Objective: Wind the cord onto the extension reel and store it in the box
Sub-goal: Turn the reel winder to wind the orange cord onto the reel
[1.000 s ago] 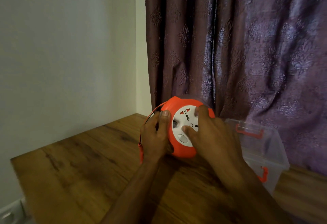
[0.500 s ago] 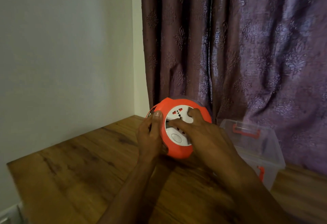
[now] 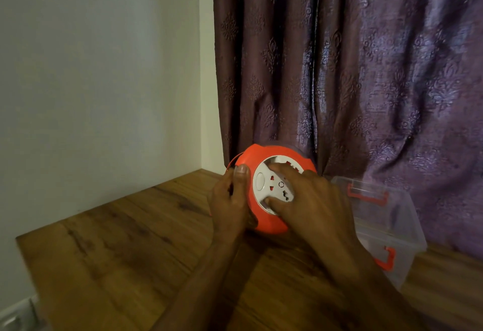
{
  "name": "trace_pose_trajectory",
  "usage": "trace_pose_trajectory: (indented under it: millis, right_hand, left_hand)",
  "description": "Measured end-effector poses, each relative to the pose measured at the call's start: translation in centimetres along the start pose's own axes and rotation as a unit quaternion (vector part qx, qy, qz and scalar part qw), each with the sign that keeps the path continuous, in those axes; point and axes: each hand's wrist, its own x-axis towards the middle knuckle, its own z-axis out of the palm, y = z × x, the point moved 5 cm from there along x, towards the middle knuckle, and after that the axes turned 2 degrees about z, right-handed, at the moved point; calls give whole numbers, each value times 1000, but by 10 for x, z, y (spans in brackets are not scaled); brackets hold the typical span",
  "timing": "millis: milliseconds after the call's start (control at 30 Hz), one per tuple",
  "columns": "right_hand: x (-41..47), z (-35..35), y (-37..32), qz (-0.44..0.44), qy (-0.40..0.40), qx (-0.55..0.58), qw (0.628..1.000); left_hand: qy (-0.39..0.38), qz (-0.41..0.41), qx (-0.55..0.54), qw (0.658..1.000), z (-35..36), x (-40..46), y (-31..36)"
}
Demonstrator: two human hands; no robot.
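Observation:
An orange round extension reel [image 3: 264, 222] with a white socket face [image 3: 271, 185] stands on edge over the wooden table [image 3: 125, 247]. My left hand [image 3: 230, 205] grips its left rim, thumb up on the orange edge. My right hand [image 3: 313, 205] lies across the white face with fingertips pressed into its recesses. A thin orange cord [image 3: 233, 161] loops out at the reel's upper left and passes behind my left hand. A clear plastic box [image 3: 392, 228] with orange latches stands open-topped just right of the reel.
A purple patterned curtain [image 3: 352, 69] hangs right behind the reel and box. A pale wall [image 3: 99, 69] bounds the table on the left. The table's left edge drops off near a white skirting [image 3: 15, 315].
The white socket face has turned under my right hand: its oval button went from the bottom to the left side. My left hand kept its hold on the rim.

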Motion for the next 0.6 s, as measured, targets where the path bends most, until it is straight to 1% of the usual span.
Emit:
trace_pose_trajectory:
  millis: [167, 333, 433, 500, 600]
  right_hand:
    - [-2, -2, 10, 95, 37, 93, 990]
    - [-1, 0, 17, 173, 19, 164, 971]
    - [0, 1, 15, 171, -5, 173, 970]
    - [0, -1, 12, 157, -16, 153, 976]
    - [-3, -9, 5, 118, -1, 113, 987]
  left_hand:
    - [-17, 20, 12, 1000, 5, -4, 5]
    - [-25, 46, 18, 998, 8, -6, 8]
    - [-18, 59, 18, 998, 7, -6, 8]
    - [-15, 59, 17, 998, 7, -5, 8]
    - [-5, 61, 20, 998, 5, -5, 7]
